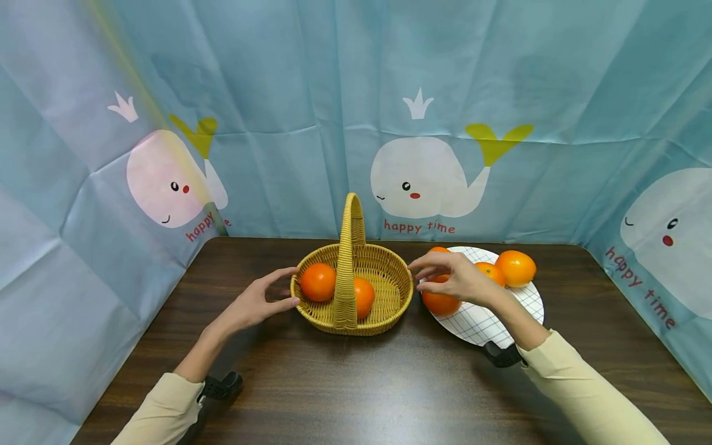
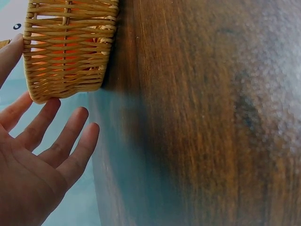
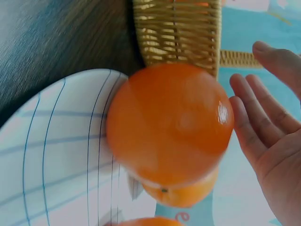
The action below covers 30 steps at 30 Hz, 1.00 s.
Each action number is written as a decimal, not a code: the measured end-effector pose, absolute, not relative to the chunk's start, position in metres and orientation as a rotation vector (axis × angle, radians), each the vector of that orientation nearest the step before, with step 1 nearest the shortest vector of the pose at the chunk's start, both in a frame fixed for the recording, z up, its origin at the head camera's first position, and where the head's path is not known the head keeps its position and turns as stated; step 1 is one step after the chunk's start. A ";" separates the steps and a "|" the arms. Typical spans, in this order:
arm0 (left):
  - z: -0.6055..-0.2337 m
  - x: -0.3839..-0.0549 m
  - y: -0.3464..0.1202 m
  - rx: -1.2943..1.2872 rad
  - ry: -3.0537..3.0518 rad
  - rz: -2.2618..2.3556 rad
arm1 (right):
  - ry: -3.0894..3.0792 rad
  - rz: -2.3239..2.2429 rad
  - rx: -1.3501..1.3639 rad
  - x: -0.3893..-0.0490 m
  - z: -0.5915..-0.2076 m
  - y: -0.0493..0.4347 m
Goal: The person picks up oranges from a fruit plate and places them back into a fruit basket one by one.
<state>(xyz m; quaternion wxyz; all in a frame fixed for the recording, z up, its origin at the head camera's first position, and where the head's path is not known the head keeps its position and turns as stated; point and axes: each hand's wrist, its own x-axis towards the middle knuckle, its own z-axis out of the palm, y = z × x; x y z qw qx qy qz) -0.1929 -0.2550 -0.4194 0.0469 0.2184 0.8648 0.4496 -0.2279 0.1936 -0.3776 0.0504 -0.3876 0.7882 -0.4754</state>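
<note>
A yellow wicker basket (image 1: 389,296) with a tall arched handle stands on the table, two oranges (image 1: 318,282) inside it. At its left end is my left hand (image 1: 253,303), thumb and forefinger spread, fingertips right at the rim; the left wrist view shows the other fingers loosely extended by the wicker (image 2: 70,56). My right hand (image 1: 458,278) hovers by the basket's right end with its fingers loosely bent and nothing in them. Below that hand, a large orange (image 3: 169,125) lies at the edge of a white checked plate (image 3: 61,141), close beside the basket.
More oranges (image 1: 516,269) lie on the plate (image 1: 473,324), partly hidden behind the right hand and forearm. The dark wooden table (image 1: 356,389) extends in front of the basket. A light blue curtain (image 1: 289,74) with whale prints hangs behind and along the sides.
</note>
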 end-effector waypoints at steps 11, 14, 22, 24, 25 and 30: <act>-0.417 -0.191 -0.254 0.667 2.636 1.370 | 2.482 -1.450 -1.095 -0.225 -0.373 0.221; -0.418 -0.192 -0.254 0.671 2.636 1.372 | 2.525 -1.439 -1.107 -0.226 -0.375 0.229; -0.420 -0.194 -0.255 0.674 2.638 1.367 | 2.616 -1.347 -1.152 -0.221 -0.377 0.243; -0.420 -0.194 -0.255 0.677 2.636 1.368 | 2.624 -1.316 -1.151 -0.218 -0.377 0.245; -0.420 -0.195 -0.255 0.678 2.637 1.367 | 2.628 -1.300 -1.143 -0.216 -0.377 0.246; -0.420 -0.195 -0.256 0.671 2.640 1.359 | 2.607 -1.227 -1.086 -0.210 -0.379 0.250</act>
